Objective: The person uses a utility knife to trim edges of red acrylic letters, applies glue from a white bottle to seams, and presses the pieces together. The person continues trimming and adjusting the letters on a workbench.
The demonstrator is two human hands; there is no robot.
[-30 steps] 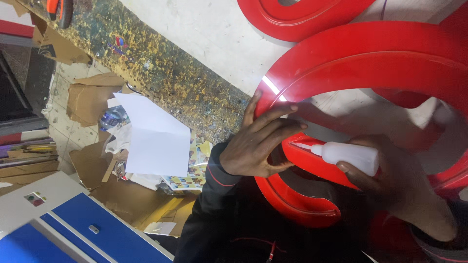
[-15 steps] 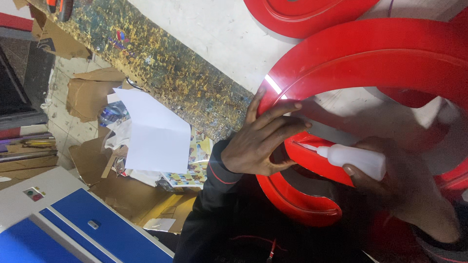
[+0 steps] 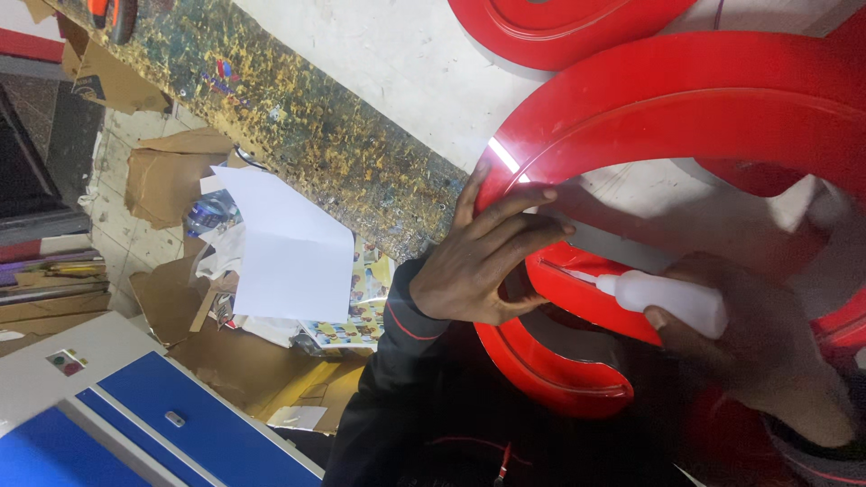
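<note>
Since the earlier frames the white squeeze bottle (image 3: 672,300) has crept along the inner edge of the red piece, its nozzle now lying further in toward the left hand, while that hand has barely shifted.

The workbench (image 3: 379,63) with its paint-spattered edge carries everything. On it lies the big red curved letter shell (image 3: 722,99), its glossy band arching over a pale inner face, with a second red shape (image 3: 559,27) beyond it at the top. Lower down, a smaller red curved section (image 3: 550,370) sits just beside the person's dark sleeve. On the floor to the left lie torn cardboard, a white sheet of paper (image 3: 293,257) and a blue cabinet (image 3: 180,433).

The left hand (image 3: 483,261) is spread nearly flat, fingers splayed and pressing on the grey strip at the red rim; it grips nothing. The right hand (image 3: 767,352) (blurred, close to the lens) is closed around the bottle, thumb on its side, the tip touching the seam between strip and red wall.

Doing this well probably means keeping the nozzle right in the seam, squeezing lightly and evenly, and holding the strip pressed down just ahead of the tip so the joint cannot spring open.
</note>
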